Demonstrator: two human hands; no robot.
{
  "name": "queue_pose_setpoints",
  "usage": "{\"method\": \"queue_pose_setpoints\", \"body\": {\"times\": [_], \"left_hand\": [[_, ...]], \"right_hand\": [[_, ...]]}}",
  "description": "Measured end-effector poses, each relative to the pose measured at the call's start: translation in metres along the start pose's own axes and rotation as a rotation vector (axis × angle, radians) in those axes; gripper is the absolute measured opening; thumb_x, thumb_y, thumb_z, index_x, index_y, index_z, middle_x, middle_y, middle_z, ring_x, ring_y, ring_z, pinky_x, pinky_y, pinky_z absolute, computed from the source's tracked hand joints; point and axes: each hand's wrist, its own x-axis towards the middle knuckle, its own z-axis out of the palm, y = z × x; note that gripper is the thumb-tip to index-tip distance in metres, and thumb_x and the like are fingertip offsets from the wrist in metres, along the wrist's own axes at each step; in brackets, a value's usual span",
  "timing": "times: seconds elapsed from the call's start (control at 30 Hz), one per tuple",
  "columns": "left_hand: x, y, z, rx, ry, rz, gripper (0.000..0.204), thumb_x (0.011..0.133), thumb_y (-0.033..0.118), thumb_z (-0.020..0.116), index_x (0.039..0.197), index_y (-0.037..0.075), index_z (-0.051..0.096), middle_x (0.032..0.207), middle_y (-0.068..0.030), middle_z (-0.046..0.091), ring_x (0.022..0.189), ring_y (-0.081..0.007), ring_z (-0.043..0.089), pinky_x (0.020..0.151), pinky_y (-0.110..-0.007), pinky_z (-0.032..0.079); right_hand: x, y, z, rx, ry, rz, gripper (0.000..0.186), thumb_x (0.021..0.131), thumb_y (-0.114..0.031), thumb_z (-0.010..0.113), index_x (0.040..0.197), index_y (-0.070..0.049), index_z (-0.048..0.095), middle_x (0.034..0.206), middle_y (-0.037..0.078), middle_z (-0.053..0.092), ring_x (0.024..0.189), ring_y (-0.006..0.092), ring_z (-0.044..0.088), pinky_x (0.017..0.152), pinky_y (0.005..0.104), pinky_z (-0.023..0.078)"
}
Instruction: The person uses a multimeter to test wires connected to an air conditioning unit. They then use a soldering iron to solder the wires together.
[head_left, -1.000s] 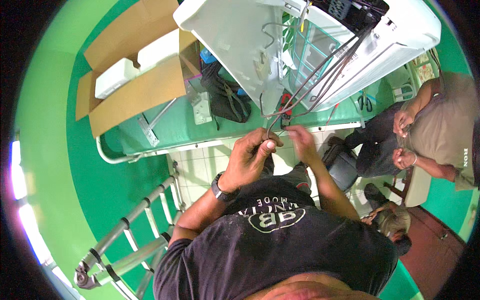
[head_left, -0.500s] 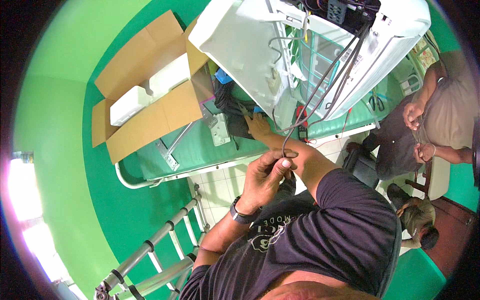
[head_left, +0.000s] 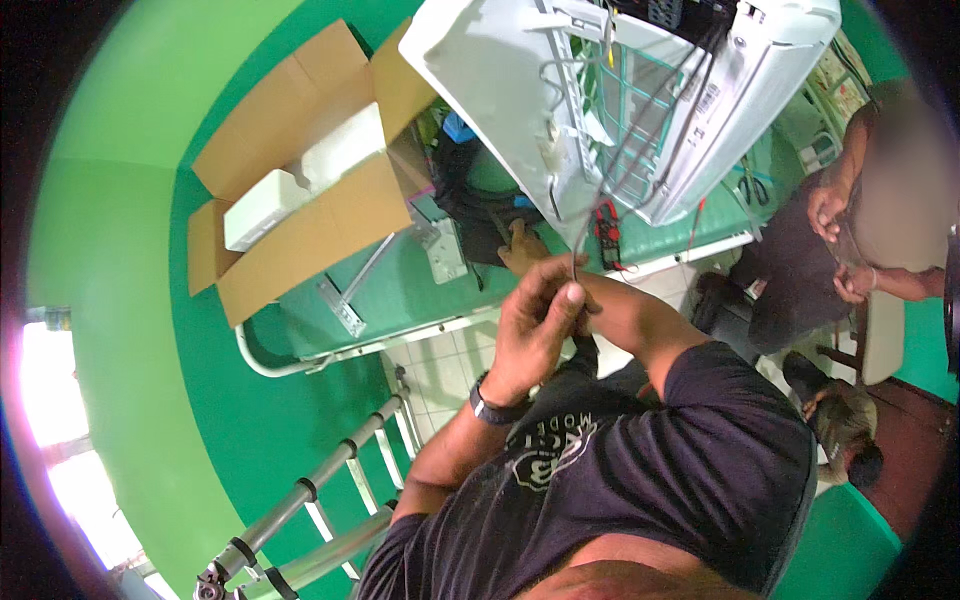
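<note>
- Head view, looking down: the person's left hand (head_left: 540,325), wearing a dark wristwatch (head_left: 497,406), is raised in front of the body, thumb and fingers pinching a thin grey cable (head_left: 579,240).
- From that pinch the cable runs upward to a large white appliance casing (head_left: 490,85) at the top, whose open side shows a greenish grid; other dark cables hang there, slightly blurred.
- The right forearm crosses behind the left hand, so the right hand (head_left: 522,250) is on the far side, reaching to a black bag (head_left: 470,210). Its fingers are bent and partly hidden; I cannot tell whether they grip anything.
- Bag and casing rest on a green padded bed (head_left: 400,295) with a white frame.
- Just right of the cable lies a red-and-black handheld meter (head_left: 608,238); farther right are dark-handled scissors (head_left: 753,190).
- Left of the bag are a white plate (head_left: 447,258), a metal bracket (head_left: 345,312) and an open cardboard box (head_left: 325,245) holding white foam blocks (head_left: 265,210).
- A silver ladder (head_left: 330,465) stands at lower left.
- At right sits a co-worker (head_left: 800,270), both hands held forward; another person (head_left: 848,425) is lower down.
</note>
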Motion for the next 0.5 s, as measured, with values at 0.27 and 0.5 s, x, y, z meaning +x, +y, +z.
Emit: {"method": "queue_pose_setpoints", "body": {"times": [0.27, 0.5], "left_hand": [[0.002, -0.021, 0.006, 0.107, -0.036, 0.074, 0.038, 0.101, 0.018, 0.060, 0.135, 0.004, 0.059, 0.082, 0.0016, 0.062, 0.068, -0.0044, 0.051, 0.061, -0.020, 0.044], [0.006, -0.049, 0.064, 0.227, -0.069, 0.131, 0.039, 0.100, 0.023, 0.062, 0.133, 0.003, 0.062, 0.080, 0.0003, 0.063, 0.068, -0.0056, 0.053, 0.062, -0.023, 0.046]], "right_hand": [[-0.250, -0.006, -0.185, 0.320, -0.012, 0.008, 0.024, 0.087, -0.014, 0.063, 0.107, -0.004, 0.055, 0.100, 0.008, 0.063, 0.086, 0.0132, 0.059, 0.076, 0.0288, 0.048], [-0.354, -0.064, -0.275, 0.119, 0.045, -0.129, 0.025, 0.088, -0.005, 0.061, 0.113, -0.003, 0.056, 0.105, 0.008, 0.060, 0.096, 0.0178, 0.060, 0.089, 0.0342, 0.048]]}}
